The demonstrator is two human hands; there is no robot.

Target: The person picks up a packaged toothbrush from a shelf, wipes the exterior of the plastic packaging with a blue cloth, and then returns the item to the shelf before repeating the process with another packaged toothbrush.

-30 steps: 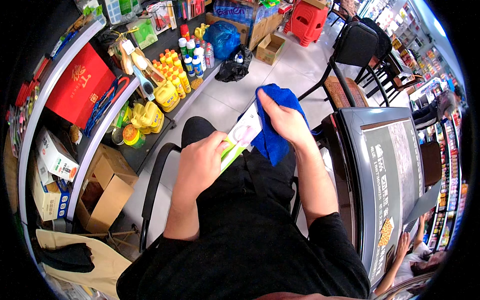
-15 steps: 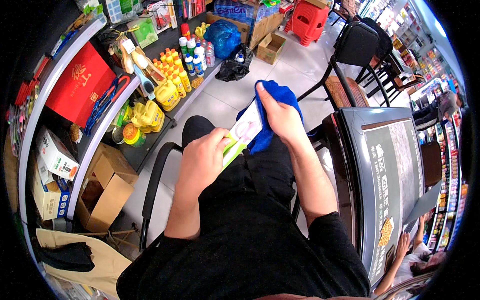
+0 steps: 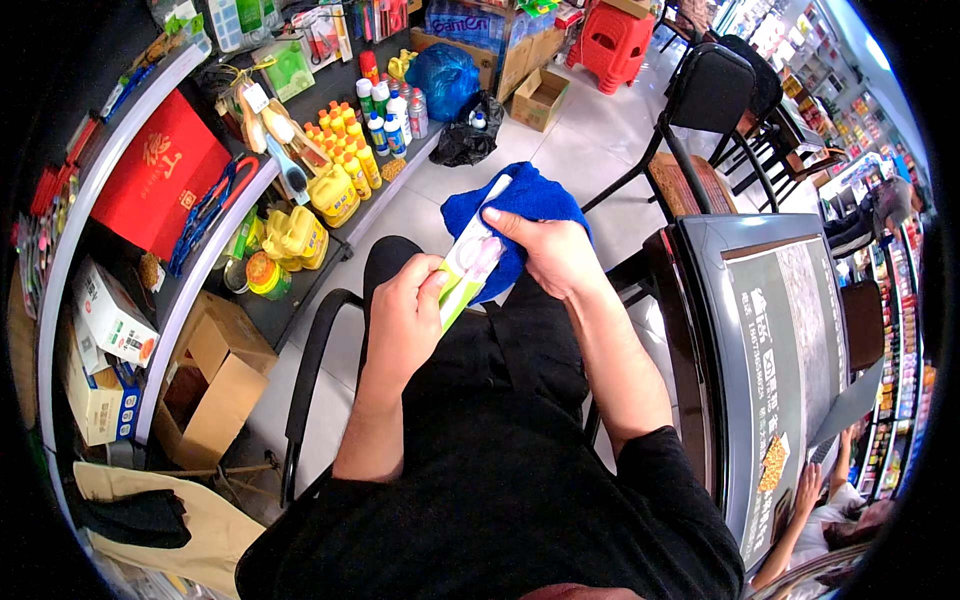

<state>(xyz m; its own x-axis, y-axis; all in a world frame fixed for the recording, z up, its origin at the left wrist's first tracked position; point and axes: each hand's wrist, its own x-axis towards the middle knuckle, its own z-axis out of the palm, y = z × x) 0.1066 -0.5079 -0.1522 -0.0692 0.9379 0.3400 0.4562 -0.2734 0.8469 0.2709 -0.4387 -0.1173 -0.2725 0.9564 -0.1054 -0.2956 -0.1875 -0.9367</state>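
Note:
In front of my lap I hold a slim white and green box [image 3: 476, 255] with a pale pink picture on its face, tilted with its far end up and to the right. My left hand [image 3: 402, 312] is closed on the box's near green end. A bright blue cloth [image 3: 548, 196] lies behind and around the far end. My right hand [image 3: 556, 250] grips the cloth and box together, its thumb pressed on the box's face and its other fingers hidden by the cloth.
Left stand shelves with yellow bottles [image 3: 333, 195], a red box [image 3: 160, 170] and an open cardboard box [image 3: 215, 385]. A counter [image 3: 790, 330] stands close on my right, with another person's hand [image 3: 803, 495] on it. Ahead are a black chair [image 3: 710, 90] and red stools [image 3: 610, 45].
My right hand has slid back along the box toward my left hand. The cloth now spreads farther left behind the box's far end. My left hand keeps its grip.

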